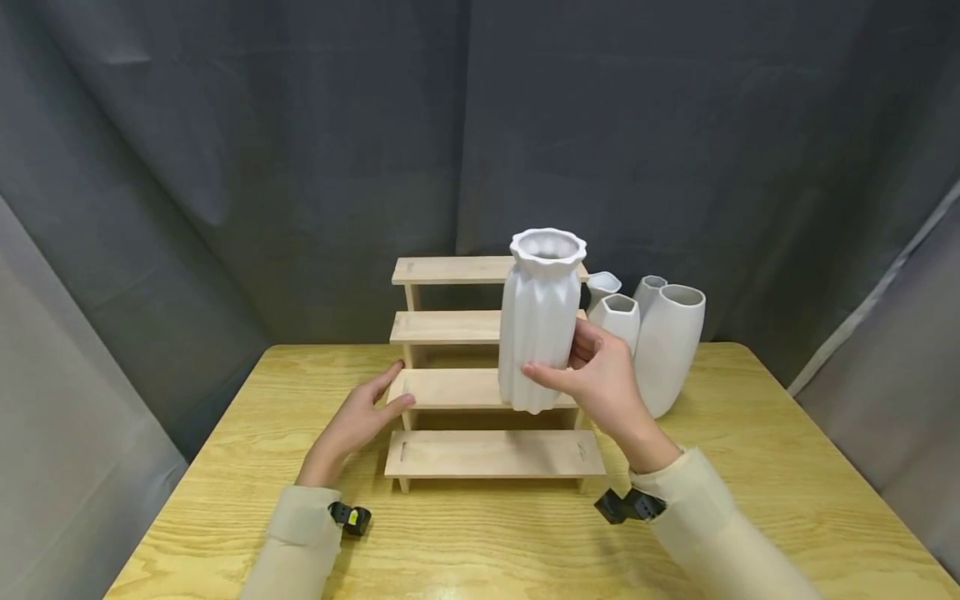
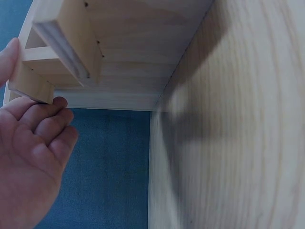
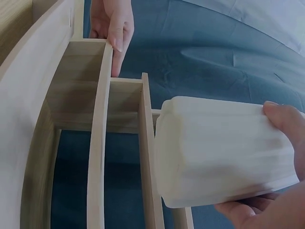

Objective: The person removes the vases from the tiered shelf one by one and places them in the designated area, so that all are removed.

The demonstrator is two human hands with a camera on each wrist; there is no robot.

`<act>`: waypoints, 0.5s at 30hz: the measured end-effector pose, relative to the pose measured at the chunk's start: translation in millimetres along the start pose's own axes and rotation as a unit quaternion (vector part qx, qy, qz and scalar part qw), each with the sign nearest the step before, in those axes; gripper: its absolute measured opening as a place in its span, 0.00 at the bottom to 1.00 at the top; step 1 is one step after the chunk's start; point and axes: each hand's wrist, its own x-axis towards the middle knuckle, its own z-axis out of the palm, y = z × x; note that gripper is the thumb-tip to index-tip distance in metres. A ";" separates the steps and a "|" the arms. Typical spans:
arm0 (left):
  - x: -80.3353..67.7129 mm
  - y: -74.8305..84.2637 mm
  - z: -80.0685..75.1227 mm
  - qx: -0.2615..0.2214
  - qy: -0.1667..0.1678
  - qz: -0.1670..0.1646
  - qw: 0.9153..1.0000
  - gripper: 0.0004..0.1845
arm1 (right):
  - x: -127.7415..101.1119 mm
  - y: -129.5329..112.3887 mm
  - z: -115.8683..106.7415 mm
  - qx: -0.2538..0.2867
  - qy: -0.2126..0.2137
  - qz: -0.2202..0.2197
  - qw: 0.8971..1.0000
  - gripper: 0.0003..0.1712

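Note:
A white fluted vase (image 1: pixel 534 333) with a scalloped rim is upright in my right hand (image 1: pixel 611 387), its thumb across the front and the fingers at the side and behind. In the head view it hangs in front of the upper steps of a tiered wooden shelf (image 1: pixel 495 455). The right wrist view shows the base of the vase apart from the table, beside the shelf boards; whether it touches them I cannot tell. My left hand (image 2: pixel 28 152) grips the left end of a middle step, thumb on one side and curled fingers on the other.
Several other white vases (image 1: pixel 667 354) stand grouped behind and right of the shelf. The light wood table (image 1: pixel 247 500) runs under everything, its far edge against a dark grey curtain (image 1: pixel 322 167). Each wrist bears a small black camera (image 1: pixel 632 505).

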 end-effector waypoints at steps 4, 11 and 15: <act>-0.3 -0.3 -0.2 0.001 0.000 0.000 1.000 0.44 | -4.3 2.0 -2.4 -0.003 0.001 0.002 1.000 0.44; 0.0 0.8 1.1 0.003 0.001 0.010 1.000 0.43 | -13.3 5.3 -7.2 -0.008 0.010 0.010 1.000 0.43; 0.7 1.1 1.8 0.001 0.001 0.011 1.000 0.43 | -18.4 7.7 -10.9 -0.021 0.016 0.020 0.999 0.43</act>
